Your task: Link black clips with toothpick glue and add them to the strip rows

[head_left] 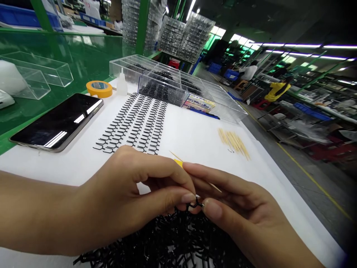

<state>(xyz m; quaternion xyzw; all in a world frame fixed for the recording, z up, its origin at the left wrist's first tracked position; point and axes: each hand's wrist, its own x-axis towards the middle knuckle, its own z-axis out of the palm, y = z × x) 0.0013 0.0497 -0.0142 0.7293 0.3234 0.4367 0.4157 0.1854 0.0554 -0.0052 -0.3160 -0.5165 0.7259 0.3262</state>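
Observation:
My left hand (139, 186) pinches a small black forked piece (196, 204) between thumb and finger. The thumb and fingertips of my right hand (240, 208) close on the other end of that piece, and a wooden toothpick (175, 155) runs between the right fingers. A bit of yellow (178, 162) shows beside the fingertips; I cannot make out what it is. Below both hands lies a loose heap of black forked pieces (167, 245). Beyond them, similar pieces (134, 124) are laid out in several columns on the white sheet (192, 137).
A smartphone (60, 121), orange tape roll (99, 88) and white dropper bottle (122, 85) are at left. Behind stands a clear divided tray (122, 69) with black pieces, small boxes (199, 103) and a blue pen (205, 114) beside it. Loose toothpicks (234, 141) lie right.

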